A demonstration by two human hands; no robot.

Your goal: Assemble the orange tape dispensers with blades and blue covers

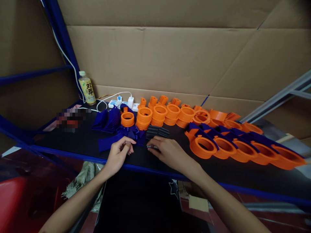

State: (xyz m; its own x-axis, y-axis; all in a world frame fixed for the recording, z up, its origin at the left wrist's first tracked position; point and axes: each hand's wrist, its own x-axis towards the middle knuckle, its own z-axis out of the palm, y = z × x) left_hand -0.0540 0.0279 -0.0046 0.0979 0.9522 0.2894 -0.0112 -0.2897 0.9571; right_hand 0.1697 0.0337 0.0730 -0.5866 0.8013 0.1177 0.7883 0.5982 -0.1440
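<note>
The stack of dark strips (157,131) lies on the black tabletop (80,139), at 11 o'clock from your right hand (167,149), the nearer of your 2 hands; its long axis runs roughly from 9 to 3 o'clock. It looks charcoal, ridged and layered. Your right thumb and fingers appear to pinch a slim grey piece (152,147). Your left hand (120,150), at 8 o'clock from the stack, is loosely curled; its grip cannot be told. Blue parts (127,130) sit at 9 o'clock, orange rings (159,117) at 12.

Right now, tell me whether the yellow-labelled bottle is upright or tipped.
Upright: the bottle stands on its base, its pale cap on top.
</note>
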